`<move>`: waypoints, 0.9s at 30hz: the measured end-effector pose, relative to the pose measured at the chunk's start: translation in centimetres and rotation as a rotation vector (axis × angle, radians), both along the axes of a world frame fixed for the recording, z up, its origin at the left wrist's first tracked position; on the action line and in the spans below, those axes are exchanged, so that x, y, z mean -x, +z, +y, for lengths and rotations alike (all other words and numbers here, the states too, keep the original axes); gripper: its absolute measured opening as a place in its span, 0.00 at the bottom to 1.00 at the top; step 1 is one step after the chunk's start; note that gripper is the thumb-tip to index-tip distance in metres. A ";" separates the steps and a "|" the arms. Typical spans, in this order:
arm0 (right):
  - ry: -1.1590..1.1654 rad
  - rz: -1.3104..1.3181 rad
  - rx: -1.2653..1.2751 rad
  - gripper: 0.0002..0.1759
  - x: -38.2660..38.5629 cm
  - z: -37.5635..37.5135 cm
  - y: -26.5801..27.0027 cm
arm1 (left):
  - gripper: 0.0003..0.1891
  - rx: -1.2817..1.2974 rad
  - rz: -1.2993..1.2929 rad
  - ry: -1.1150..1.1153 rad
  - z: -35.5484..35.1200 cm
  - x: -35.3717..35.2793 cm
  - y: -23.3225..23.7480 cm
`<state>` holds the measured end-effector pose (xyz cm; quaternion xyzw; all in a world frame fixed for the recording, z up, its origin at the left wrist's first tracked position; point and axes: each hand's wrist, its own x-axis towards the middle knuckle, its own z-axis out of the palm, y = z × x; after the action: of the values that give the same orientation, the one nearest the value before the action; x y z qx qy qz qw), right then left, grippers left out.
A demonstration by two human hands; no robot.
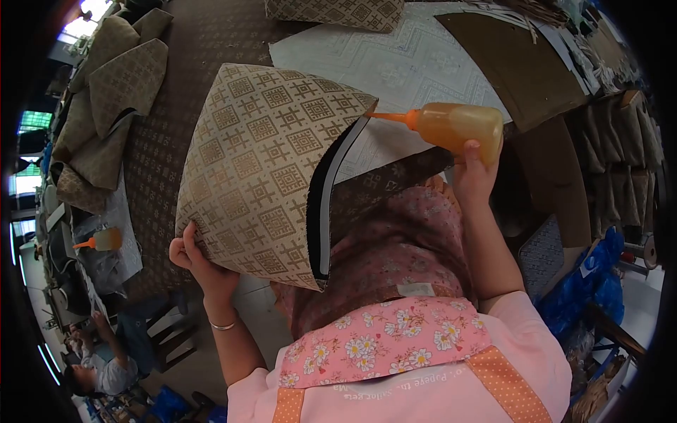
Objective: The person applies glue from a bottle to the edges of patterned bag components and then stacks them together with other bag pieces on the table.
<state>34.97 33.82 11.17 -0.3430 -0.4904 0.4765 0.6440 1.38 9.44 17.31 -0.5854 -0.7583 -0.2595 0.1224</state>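
A beige fabric-covered piece (257, 166) with a brown geometric pattern is held up in front of me. Along its right side runs a curved opening with a black and grey edge. My left hand (201, 264) grips its lower left edge between thumb and fingers. In my right hand (476, 173) is a squeeze bottle (462, 127) of amber liquid, lying nearly level. Its long orange nozzle points left, and the tip meets the upper right corner of the patterned piece. Whether liquid is coming out cannot be seen.
Similar patterned pieces (130, 74) are piled at the left, and another (338, 10) lies at the far edge. A second glue-type bottle (106, 240) rests on plastic at the left. A person (113, 370) sits at lower left. Blue plastic bags (589, 278) are at the right.
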 end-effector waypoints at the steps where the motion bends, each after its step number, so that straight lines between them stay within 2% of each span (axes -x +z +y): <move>1: 0.044 0.070 0.086 0.34 0.3 -0.1 0.4 | 0.45 -0.013 -0.006 -0.006 0.0 0.0 0.0; 5: 0.163 0.144 0.274 0.30 0.7 -0.2 0.5 | 0.44 -0.018 0.010 0.001 0.1 0.0 -0.1; 8: 0.225 0.198 0.371 0.29 1.3 -0.5 0.8 | 0.44 -0.029 -0.003 0.002 0.0 0.2 -0.3; 18: 0.437 0.190 0.512 0.33 2.2 -2.0 1.0 | 0.43 -0.037 -0.002 0.002 0.0 0.1 -0.3; 23: 0.547 0.064 0.590 0.36 1.6 -2.7 0.9 | 0.44 -0.040 0.018 -0.002 0.0 0.2 -0.4; 27: 0.612 0.121 0.597 0.36 1.6 -4.0 2.3 | 0.45 -0.038 0.023 -0.007 0.0 0.1 -0.4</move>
<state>33.33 29.84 13.43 -0.3244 -0.3717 0.7857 0.3730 1.29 9.48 16.93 -0.5887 -0.7496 -0.2676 0.1415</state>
